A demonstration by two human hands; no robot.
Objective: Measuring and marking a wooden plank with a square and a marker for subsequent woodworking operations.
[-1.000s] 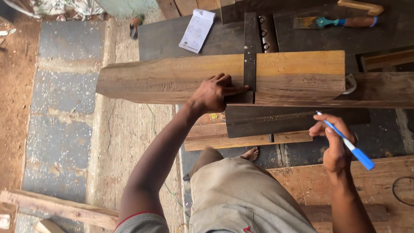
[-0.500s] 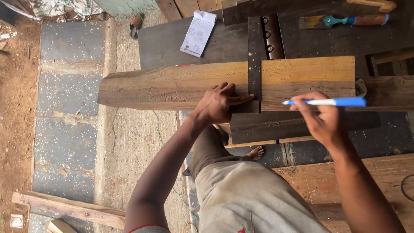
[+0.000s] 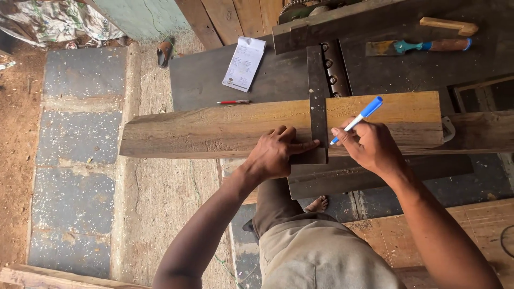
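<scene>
I see the plank (image 3: 214,128) lying across the dark counter (image 3: 278,75), its left end hanging out over the floor. My left hand (image 3: 278,152) lies on the plank's near edge, fingers (image 3: 305,144) stretched flat and pressing the square (image 3: 318,107) against the wood, clenched on nothing. The square's blade crosses the plank upright. Just right of it my right hand (image 3: 369,147) pinches a blue pen (image 3: 357,120), its tip touching the plank beside the blade. Behind the plank a red pen (image 3: 233,101) and a paper slip (image 3: 244,63) lie on the counter; a chisel (image 3: 417,46) lies far right.
</scene>
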